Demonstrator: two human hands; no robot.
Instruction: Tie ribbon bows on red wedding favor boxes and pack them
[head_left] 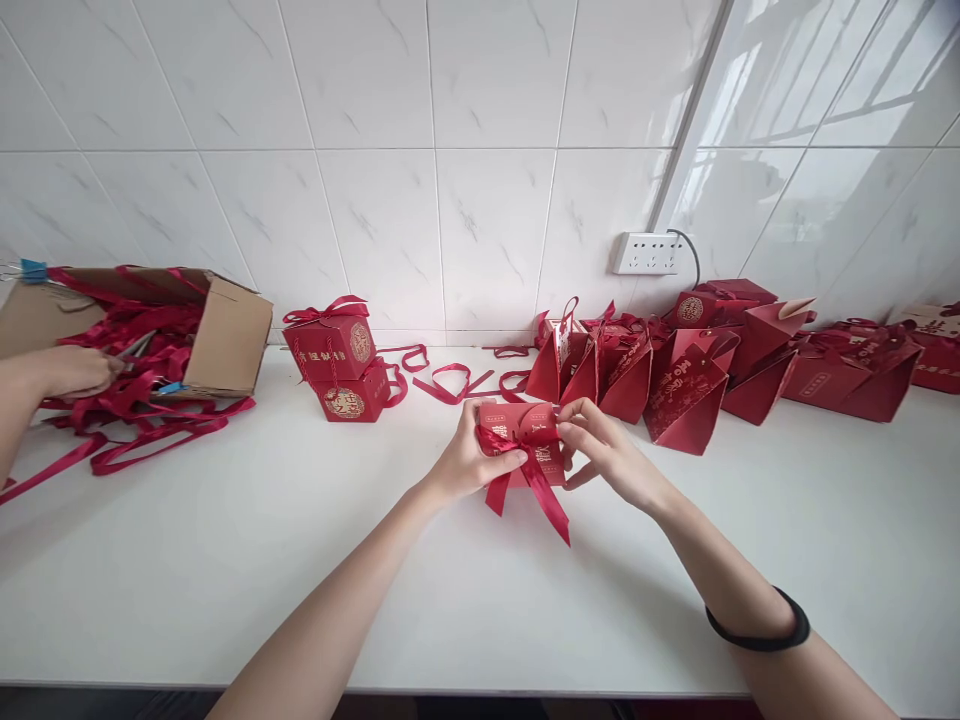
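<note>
A red gift box [553,468] with gold lettering is between my hands over the white table. Around it runs a dark red ribbon [546,498], tied in a bow on the top, its two tails hanging toward me. My left hand [474,455] grips the box's left side, with the thumb pressed near the knot. On the right, my right hand [600,450] pinches the bow's right loop between thumb and index finger, while its other fingers rest by the box's side. The underside of the box is hidden.
At left, another person's hand [79,372] reaches into a cardboard box [238,335] of tangled red ribbons. Two stacked red boxes [334,345] stand near the tiled wall. Several folded red boxes [686,390] line the back right, below a white power strip [651,254]. Loose ribbon [450,392] lies behind my hands.
</note>
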